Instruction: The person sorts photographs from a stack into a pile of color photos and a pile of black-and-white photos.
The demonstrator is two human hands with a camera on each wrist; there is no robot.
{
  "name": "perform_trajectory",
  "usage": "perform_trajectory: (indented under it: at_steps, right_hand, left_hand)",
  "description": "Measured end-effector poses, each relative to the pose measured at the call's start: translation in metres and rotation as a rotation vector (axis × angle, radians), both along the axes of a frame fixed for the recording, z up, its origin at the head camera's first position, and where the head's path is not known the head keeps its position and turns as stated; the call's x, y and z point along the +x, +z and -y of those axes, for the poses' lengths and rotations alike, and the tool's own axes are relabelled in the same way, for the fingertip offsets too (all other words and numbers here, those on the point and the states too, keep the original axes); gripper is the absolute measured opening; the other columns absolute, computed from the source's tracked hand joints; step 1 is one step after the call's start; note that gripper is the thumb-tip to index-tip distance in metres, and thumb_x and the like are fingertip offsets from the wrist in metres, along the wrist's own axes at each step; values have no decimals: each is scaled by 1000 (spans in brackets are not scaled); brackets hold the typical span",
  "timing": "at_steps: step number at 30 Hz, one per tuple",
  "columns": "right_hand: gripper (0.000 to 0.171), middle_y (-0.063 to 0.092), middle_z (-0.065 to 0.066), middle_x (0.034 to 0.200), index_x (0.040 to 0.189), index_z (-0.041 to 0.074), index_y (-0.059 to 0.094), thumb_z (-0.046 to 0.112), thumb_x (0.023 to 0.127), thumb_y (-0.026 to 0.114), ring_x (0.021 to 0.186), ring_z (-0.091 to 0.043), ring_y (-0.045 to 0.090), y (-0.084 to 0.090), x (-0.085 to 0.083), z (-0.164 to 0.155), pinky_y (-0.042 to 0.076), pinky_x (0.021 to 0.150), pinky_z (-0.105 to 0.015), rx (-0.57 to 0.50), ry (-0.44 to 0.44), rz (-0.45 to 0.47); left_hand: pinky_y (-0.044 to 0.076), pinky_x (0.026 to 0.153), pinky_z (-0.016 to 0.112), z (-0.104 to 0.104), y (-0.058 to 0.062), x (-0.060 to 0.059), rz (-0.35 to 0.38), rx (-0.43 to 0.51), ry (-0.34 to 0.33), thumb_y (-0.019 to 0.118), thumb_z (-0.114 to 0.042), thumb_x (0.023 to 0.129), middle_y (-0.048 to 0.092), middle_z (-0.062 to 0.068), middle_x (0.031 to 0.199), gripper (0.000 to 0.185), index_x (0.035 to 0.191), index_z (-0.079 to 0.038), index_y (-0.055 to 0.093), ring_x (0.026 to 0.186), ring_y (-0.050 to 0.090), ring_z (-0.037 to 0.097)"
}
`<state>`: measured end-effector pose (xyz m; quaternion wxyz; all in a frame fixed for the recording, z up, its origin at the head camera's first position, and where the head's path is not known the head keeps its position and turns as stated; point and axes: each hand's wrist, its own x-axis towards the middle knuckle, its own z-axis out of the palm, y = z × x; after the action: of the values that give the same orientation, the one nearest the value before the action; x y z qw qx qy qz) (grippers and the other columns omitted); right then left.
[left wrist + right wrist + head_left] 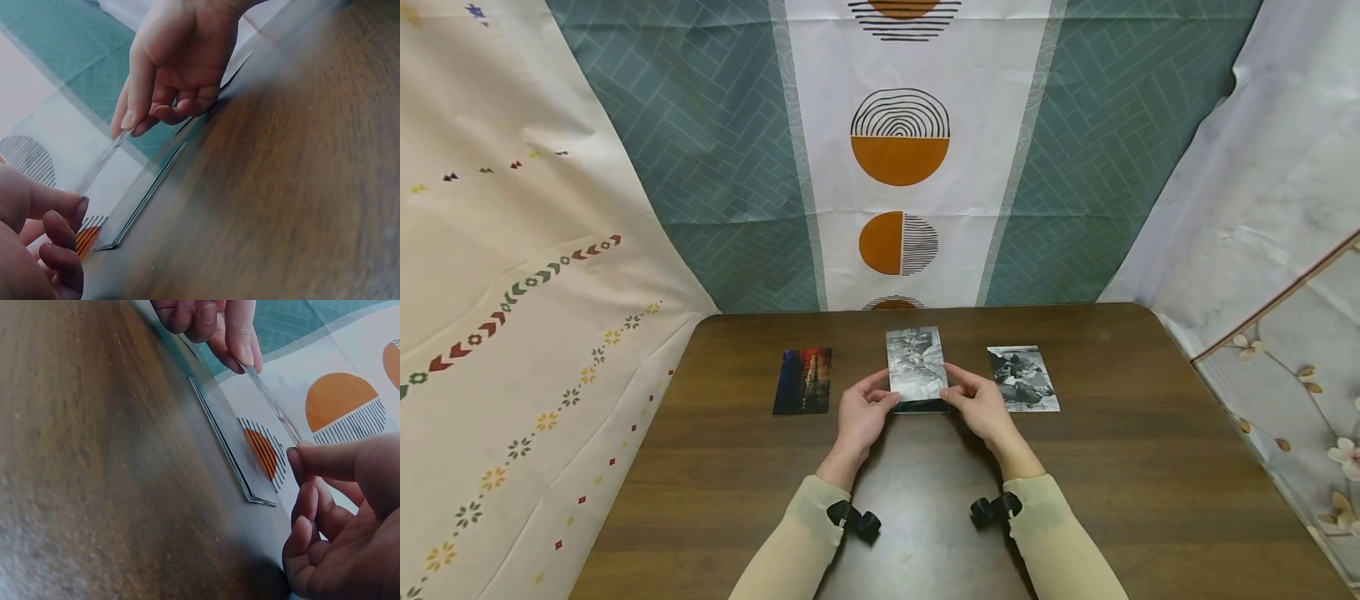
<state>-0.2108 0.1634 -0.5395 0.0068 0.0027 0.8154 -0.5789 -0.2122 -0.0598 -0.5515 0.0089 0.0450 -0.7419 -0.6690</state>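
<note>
Both hands are on it: the left hand (863,410) pinches one long side, the right hand (983,408) the other, and between them hangs a rectangular black-and-white photo card (915,360), its long axis pointing away from the person. Neither hand is nearer; they grip the sides at much the same level, toward the near end. And here's the relation that counts, I'd judge: the wrist views show daylight beneath! The card is held up, apart from a thin, glossy, dark-edged stack of cards (922,407) lying below on the brown wood-grain surface (700,517).
</note>
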Motion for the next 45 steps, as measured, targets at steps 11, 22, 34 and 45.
perform_trajectory:
  at_steps: [11, 22, 34, 45]
  right_hand:
    - [52, 79, -12, 103, 151, 11, 63, 14, 101, 74, 81, -19, 59, 2, 0, -7, 44, 66, -29, -50, -4, 39]
    - [53, 71, -16, 129, 153, 14, 62, 29, 104, 73, 102, -32, 60, 10, 6, -35, 50, 72, -37, -65, -21, 92]
    - [54, 63, -22, 140, 155, 12, 59, 30, 106, 71, 130, -36, 55, 18, 9, -82, 46, 94, -44, 50, -61, 99]
    - [55, 55, -27, 153, 155, 9, 57, 30, 106, 69, 147, -44, 43, 19, 19, -121, 38, 114, -59, 86, -97, 145]
  left_hand:
    - [44, 63, 24, -7, 1, 1, -23, 30, -14, 79, -8, 95, 73, 2, 90, 45, 139, -8, 72, 68, 55, 9]
    - [43, 59, 21, -35, 3, 8, -67, 25, -42, 82, -8, 91, 66, 3, 94, 51, 139, -1, 70, 64, 50, 6]
    - [42, 59, 22, -79, 10, 8, -88, -32, -130, 81, -3, 91, 69, -1, 92, 54, 144, -5, 68, 60, 50, 5]
    - [47, 62, 22, -119, 8, 8, -94, -106, -213, 80, -6, 94, 68, -8, 85, 54, 146, -3, 66, 62, 54, 1]
